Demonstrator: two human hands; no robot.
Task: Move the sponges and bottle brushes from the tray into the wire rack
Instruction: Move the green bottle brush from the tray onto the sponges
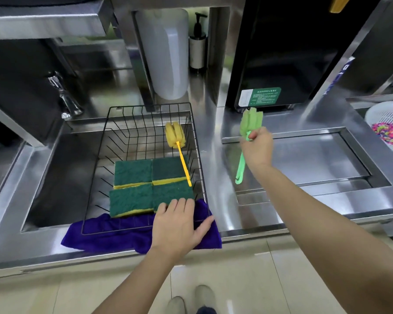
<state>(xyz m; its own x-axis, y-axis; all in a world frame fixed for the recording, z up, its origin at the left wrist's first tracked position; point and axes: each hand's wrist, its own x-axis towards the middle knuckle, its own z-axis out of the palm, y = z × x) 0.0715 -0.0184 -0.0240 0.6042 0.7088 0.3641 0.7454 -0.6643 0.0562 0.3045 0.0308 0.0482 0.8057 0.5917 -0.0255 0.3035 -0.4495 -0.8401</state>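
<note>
Sponges [145, 189]: four, green-topped with yellow bases, laid two by two in the black wire rack [200, 159] over the sink, a yellow bottle brush [177, 146] slanting across the right pair. Green bottle brush [247, 141]: held above the recessed steel tray [304, 159] in the closed right hand [256, 150], head up. Left hand [177, 225]: open, flat on the rack's near rim and purple cloth [114, 232].

Four green sponges [143, 189] and yellow brush [176, 145] in wire rack [200, 168], green brush [247, 137] seemingly airborne
</note>
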